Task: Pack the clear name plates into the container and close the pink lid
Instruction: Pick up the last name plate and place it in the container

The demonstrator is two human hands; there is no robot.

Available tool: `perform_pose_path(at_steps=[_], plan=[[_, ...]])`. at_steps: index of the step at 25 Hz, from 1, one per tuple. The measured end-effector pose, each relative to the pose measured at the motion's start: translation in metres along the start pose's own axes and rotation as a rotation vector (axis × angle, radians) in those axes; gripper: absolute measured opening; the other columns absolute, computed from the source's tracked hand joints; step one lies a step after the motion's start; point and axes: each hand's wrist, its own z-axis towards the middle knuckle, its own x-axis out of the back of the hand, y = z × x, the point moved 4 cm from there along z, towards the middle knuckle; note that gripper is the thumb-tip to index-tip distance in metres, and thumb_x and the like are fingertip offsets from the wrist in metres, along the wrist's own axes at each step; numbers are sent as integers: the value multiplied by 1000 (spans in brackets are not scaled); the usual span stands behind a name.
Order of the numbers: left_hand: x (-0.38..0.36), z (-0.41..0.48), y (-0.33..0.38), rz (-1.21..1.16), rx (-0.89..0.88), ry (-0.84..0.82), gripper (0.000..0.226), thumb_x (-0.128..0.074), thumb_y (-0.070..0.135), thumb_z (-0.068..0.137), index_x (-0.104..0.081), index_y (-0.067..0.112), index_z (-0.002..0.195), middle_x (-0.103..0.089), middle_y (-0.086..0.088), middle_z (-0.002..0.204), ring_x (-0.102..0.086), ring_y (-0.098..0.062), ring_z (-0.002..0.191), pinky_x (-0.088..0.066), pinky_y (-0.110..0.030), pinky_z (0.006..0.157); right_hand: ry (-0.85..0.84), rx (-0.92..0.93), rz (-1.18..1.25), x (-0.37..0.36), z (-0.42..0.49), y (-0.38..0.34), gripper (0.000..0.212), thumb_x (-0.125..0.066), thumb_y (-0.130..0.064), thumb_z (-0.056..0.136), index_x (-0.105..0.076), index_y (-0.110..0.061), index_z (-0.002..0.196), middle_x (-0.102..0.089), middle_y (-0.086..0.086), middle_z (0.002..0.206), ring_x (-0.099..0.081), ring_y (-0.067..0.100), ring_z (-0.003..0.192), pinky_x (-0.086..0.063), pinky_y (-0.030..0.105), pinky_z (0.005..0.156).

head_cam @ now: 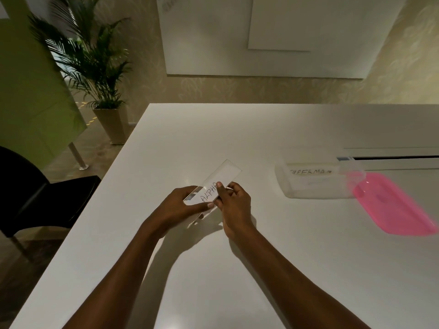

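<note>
left hand [184,205] + right hand [234,205] both pinching clear "ALPHA" name plate [215,185] at centre | container [316,180] at 2 o'clock, holds one plate | pink lid [394,205] off at 3 o'clock | risk: slick acrylic slips, catches container rim

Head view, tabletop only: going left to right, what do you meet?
left hand → clear name plate reading "ALPH", held by both hands → right hand → clear container with a plate reading "SUPERMA" inside → pink lid, lying open on the table.
</note>
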Motion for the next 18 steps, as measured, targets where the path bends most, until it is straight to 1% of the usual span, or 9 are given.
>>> perform_pose_path(at_steps=[2,5,6,8,10,13,15,16,18], plan=[[-12,1,7,-14,-36,7,37,-84,45,79,-75,28,110,-79,1,92,-77,-21,77,-58,-26,64,8,72,-75,15,-1,-11,34,-78,-26,90,-59,-2,103,-68,17,94,-76,15,72,-62,32,71],[-30,3,16,-58,-75,-19,42,-84,46,80,-74,30,117,-78,2,102,-78,-26,81,-60,-30,68,14,128,-158,43,-5,-25,43,-81,-43,82,-59,-22,112,-77,5,92,-79,15,80,-62,42,87],[-35,4,18,-76,-80,-29,44,-84,46,80,-73,31,120,-78,2,107,-79,-27,83,-60,-31,68,14,153,-152,52,-7,-31,43,-79,-48,82,-58,-26,112,-78,3,88,-79,17,81,-61,42,88],[-43,6,27,-112,-82,-64,48,-85,44,80,-72,30,124,-77,0,112,-78,-30,87,-59,-31,67,34,211,-116,72,-7,-44,39,-72,-48,90,-57,-23,116,-76,0,89,-79,18,82,-61,41,87],[-55,10,37,-119,-80,-131,50,-85,41,80,-71,29,127,-76,-2,113,-78,-30,90,-59,-30,68,69,266,-107,96,-2,-61,33,-64,-40,98,-56,-16,120,-71,6,103,-77,18,87,-62,44,89],[-78,18,50,-27,-59,-222,54,-88,42,76,-72,27,125,-77,-4,104,-76,-21,89,-57,-28,71,26,217,-130,133,11,-81,34,-55,-45,101,-54,-21,125,-66,13,123,-72,25,105,-61,44,91],[-96,25,61,62,-46,-256,55,-91,44,70,-72,33,121,-78,2,103,-74,-14,84,-56,-25,69,-44,163,-186,156,14,-93,29,-52,-53,100,-56,-34,122,-69,3,119,-72,21,104,-57,47,90],[-104,29,66,92,-44,-258,55,-93,44,67,-73,35,117,-77,6,103,-74,-11,82,-55,-22,65,-81,170,-210,167,15,-99,26,-53,-51,101,-59,-34,120,-70,0,115,-72,18,102,-56,46,87],[-124,40,78,125,-48,-245,53,-95,46,61,-72,35,108,-76,10,98,-73,-6,77,-52,-18,57,-148,262,-268,190,18,-118,22,-59,-39,100,-65,-22,113,-69,5,113,-70,20,105,-58,37,83]])
